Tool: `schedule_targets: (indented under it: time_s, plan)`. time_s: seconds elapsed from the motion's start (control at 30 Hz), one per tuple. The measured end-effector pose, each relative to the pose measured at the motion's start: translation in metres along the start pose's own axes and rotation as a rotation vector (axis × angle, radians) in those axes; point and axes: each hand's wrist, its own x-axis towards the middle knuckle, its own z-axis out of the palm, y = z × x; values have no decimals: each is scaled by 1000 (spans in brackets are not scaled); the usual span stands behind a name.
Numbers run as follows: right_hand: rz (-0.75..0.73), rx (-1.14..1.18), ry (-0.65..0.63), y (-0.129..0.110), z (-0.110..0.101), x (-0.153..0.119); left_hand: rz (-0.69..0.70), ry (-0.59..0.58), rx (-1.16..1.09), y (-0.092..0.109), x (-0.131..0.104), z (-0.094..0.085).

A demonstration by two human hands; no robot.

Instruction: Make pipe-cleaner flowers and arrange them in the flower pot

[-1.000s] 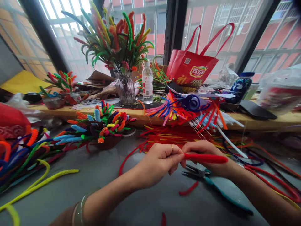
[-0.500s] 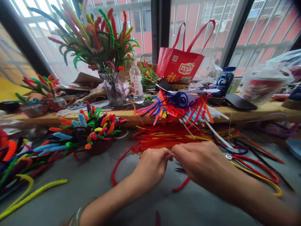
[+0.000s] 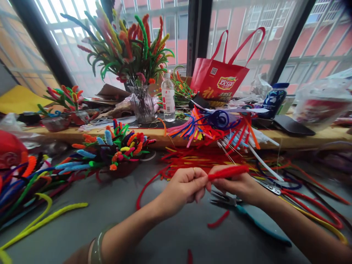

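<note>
My left hand (image 3: 183, 189) and my right hand (image 3: 238, 185) meet over the grey table (image 3: 115, 220), both pinching a thick red pipe-cleaner piece (image 3: 228, 171). The piece points right and slightly up from the left fingertips, lying across the right fingers. A ring shows on the left hand, a bangle on its wrist. Just under my right hand lie pliers with teal handles (image 3: 255, 220). A short red offcut (image 3: 219, 220) rests on the table below the hands.
Loose red and yellow pipe cleaners (image 3: 192, 159) are spread behind the hands. A bunch of finished coloured stems (image 3: 115, 146) lies left, a mixed bundle (image 3: 211, 126) beyond. On the wooden ledge stand a glass vase (image 3: 143, 104), a water bottle (image 3: 168, 97) and a red bag (image 3: 224, 79).
Half a second ago the right hand covered the red piece with knuckles up. It has since turned and drawn back right, so the red piece shows again. The view has shifted slightly.
</note>
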Motion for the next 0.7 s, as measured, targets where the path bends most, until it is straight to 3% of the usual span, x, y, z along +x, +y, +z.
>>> schedule_targets:
  time_s: [0.07, 0.17, 0.3, 0.4, 0.53, 0.7]
  plan:
    - [-21, 43, -104, 3, -9, 0, -1, -108, 59, 4, -2, -2]
    - [-20, -139, -176, 0, -18, -1, 27, -140, 358, 8, -3, -2]
    - [-37, -660, -133, -13, -13, -3, 124, -22, 774, -4, 0, 3]
    - [-85, -1064, -9, -22, 5, -6, 161, 131, 879, -17, 5, 8]
    - [-305, -1406, 231, -29, 30, -8, 123, 274, 838, -24, 9, 11]
    - [-339, -1377, 446, -23, 44, -9, 65, 358, 423, -26, 8, 13]
